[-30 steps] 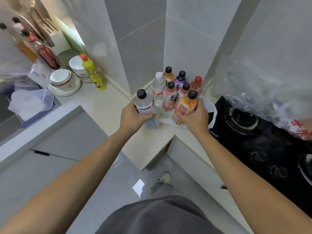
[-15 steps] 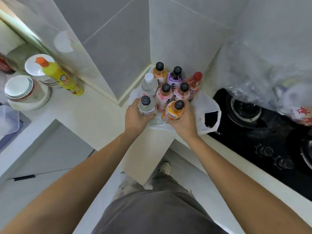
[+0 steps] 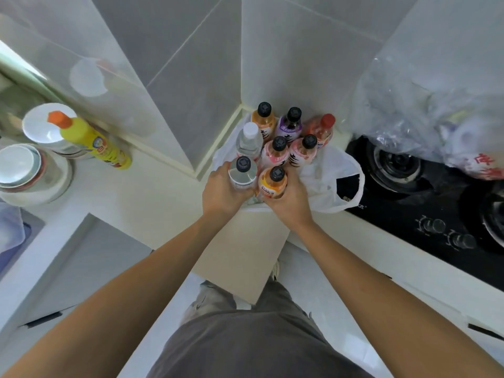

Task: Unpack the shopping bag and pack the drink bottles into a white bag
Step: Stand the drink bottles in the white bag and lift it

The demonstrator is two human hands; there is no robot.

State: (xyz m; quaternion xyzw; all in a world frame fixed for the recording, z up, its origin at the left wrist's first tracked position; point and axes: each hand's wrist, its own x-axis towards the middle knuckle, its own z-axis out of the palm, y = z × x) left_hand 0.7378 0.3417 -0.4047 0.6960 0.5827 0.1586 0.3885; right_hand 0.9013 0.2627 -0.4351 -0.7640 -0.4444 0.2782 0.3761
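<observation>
Several drink bottles stand upright in the counter's corner on a flattened white bag (image 3: pixel 338 170). My left hand (image 3: pixel 221 192) grips a clear water bottle with a black cap (image 3: pixel 242 173) at the cluster's front left. My right hand (image 3: pixel 289 200) grips an orange drink bottle with a black cap (image 3: pixel 274 181) right beside it. Behind them stand a white-capped water bottle (image 3: pixel 249 139), two pink bottles (image 3: pixel 278 152), an orange one (image 3: pixel 264 118), a purple one (image 3: pixel 290 124) and a red-capped one (image 3: pixel 323 126). A clear shopping bag (image 3: pixel 425 115) sits on the stove at right.
A black gas stove (image 3: pixel 409 192) with knobs lies to the right. On the left counter stand a yellow detergent bottle (image 3: pixel 92 140) and stacked bowls (image 3: pixel 24 170). The cream countertop (image 3: pixel 152 192) ends in a corner edge just below my hands. Tiled walls close the corner.
The view has tilted down and closer over the bottles. Both hands have brought the water bottle and orange bottle tight against the cluster on the white bag.
</observation>
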